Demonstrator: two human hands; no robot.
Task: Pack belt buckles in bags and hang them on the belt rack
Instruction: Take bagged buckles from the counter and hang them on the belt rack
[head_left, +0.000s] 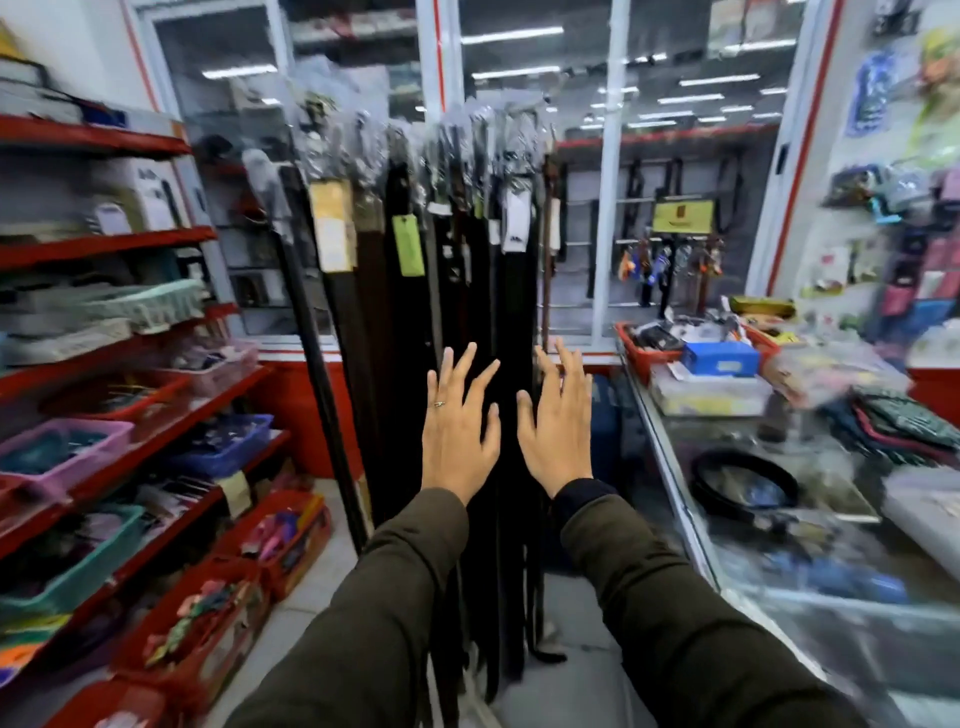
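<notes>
Both hands are empty with fingers spread: the left hand and right hand are raised in front of the hanging belts. Above them on the belt rack, the bagged buckles crowd together. Right of the rack, a coiled belt waits on the glass counter. Brushing the straps could set them swinging and slip a bag off.

A shop, blurred — stocked shelves, hanging belts
</notes>
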